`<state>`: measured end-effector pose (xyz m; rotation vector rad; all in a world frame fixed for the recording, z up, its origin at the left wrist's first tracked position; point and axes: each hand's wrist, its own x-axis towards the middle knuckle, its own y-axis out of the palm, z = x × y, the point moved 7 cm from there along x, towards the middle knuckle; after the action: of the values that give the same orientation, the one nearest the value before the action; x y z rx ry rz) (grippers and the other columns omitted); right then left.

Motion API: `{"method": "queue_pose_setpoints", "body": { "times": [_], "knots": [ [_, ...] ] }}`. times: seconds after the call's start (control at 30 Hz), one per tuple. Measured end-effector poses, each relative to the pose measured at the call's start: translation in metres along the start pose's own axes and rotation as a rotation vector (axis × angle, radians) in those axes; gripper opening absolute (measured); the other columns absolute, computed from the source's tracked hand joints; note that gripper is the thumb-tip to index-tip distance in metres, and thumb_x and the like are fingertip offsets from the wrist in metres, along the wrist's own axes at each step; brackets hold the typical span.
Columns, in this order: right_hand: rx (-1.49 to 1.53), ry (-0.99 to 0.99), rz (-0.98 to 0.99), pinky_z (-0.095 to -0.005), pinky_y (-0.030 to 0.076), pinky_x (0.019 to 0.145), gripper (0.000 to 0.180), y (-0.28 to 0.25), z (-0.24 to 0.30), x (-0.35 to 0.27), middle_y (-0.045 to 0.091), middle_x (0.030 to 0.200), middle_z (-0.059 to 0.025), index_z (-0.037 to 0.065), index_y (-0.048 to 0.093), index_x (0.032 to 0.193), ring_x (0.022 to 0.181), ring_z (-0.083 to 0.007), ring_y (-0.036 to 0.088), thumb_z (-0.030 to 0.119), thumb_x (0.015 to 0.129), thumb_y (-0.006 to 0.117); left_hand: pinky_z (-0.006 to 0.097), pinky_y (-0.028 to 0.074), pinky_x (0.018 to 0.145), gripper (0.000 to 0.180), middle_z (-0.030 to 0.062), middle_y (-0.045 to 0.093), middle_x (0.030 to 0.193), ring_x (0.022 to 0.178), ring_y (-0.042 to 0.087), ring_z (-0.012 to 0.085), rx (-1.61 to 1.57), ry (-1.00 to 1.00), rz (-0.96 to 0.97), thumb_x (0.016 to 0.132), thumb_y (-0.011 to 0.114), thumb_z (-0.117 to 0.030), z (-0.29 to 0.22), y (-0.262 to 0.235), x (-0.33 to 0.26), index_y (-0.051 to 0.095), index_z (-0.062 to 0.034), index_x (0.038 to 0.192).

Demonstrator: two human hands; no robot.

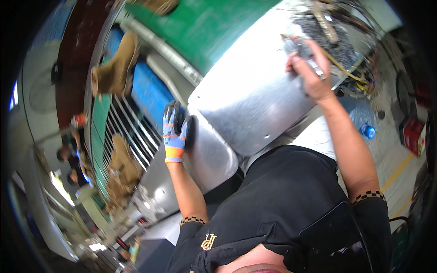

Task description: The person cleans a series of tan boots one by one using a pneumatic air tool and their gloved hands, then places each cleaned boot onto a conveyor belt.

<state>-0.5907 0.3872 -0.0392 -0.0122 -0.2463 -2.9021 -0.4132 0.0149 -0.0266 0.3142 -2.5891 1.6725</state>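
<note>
My left hand (175, 132) wears a blue-and-grey knit glove with orange bands and dark fingertips. Its fingers are stretched out, and it rests at or just above the edge of a smaller metal plate (209, 157), beside a blue conveyor strip (148, 86). My bare right hand (312, 70) is closed round a grey metal hand tool (302, 54), whose exact kind is blurred. That hand is over the right side of a large shiny metal worktop (255, 91). A tan ankle boot (119, 66) lies to the far left of the worktop.
More tan boots (120, 168) stand by a metal rack (132, 127) at left. Behind the worktop runs a green surface (200, 32). A brush (325, 22) lies on dark scraps at far right, near a yellow hose (339, 63). A large water bottle (359, 118) is at right.
</note>
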Motion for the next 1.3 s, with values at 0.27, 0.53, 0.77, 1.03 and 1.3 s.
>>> {"method": "queue_pose_setpoints", "body": {
  "times": [0.27, 0.53, 0.77, 1.03, 1.3],
  "knots": [
    [-0.089, -0.042, 0.146, -0.0263, 0.051, 0.067, 0.04, 0.121, -0.032, -0.012, 0.062, 0.085, -0.0065, -0.002, 0.051, 0.128, 0.074, -0.0129, 0.061, 0.01, 0.09, 0.057, 0.039, 0.034, 0.111, 0.068, 0.0209, 0.051, 0.14, 0.129, 0.048, 0.0335, 0.488, -0.501, -0.645, 0.083, 0.075, -0.031, 0.212, -0.236, -0.157, 0.05, 0.0032, 0.136],
    [-0.108, -0.046, 0.339, -0.0243, 0.051, 0.064, 0.041, 0.179, -0.028, -0.014, 0.065, 0.085, -0.0078, -0.007, 0.05, 0.129, 0.071, -0.0107, 0.061, 0.008, 0.09, 0.053, 0.039, 0.045, 0.101, 0.11, 0.0237, 0.055, 0.134, 0.119, 0.058, 0.0319, 0.717, -1.148, -0.229, 0.067, 0.074, -0.068, 0.439, -0.324, -0.198, 0.04, 0.0042, 0.143],
    [-0.153, -0.097, 0.277, -0.0241, 0.05, 0.064, 0.041, 0.172, -0.027, -0.013, 0.065, 0.085, -0.0078, -0.006, 0.051, 0.128, 0.07, -0.0103, 0.06, 0.008, 0.09, 0.053, 0.043, 0.038, 0.107, 0.108, 0.0238, 0.058, 0.131, 0.125, 0.052, 0.0366, 0.674, -1.142, -0.24, 0.064, 0.064, -0.081, 0.415, -0.291, -0.165, 0.055, 0.0017, 0.133],
    [-0.23, -0.242, 0.222, -0.0238, 0.051, 0.061, 0.039, 0.168, -0.033, -0.008, 0.066, 0.082, -0.0064, 0.0, 0.056, 0.127, 0.068, -0.0103, 0.063, 0.011, 0.089, 0.055, 0.035, 0.051, 0.075, 0.037, 0.0069, 0.068, 0.086, 0.078, 0.06, 0.0204, 0.574, -0.83, -0.74, 0.071, 0.088, -0.026, 0.259, -0.201, -0.153, 0.065, -0.0014, 0.087],
    [0.001, -0.153, 0.27, -0.0261, 0.054, 0.066, 0.039, 0.165, -0.025, -0.008, 0.067, 0.08, -0.0088, -0.001, 0.056, 0.124, 0.069, -0.0131, 0.067, 0.011, 0.087, 0.056, 0.031, 0.05, 0.075, 0.024, 0.004, 0.062, 0.088, 0.08, 0.059, 0.0161, -0.289, -0.423, -0.703, 0.074, 0.08, -0.009, 0.115, -0.179, -0.219, 0.062, -0.0032, 0.09]
  ]
}}
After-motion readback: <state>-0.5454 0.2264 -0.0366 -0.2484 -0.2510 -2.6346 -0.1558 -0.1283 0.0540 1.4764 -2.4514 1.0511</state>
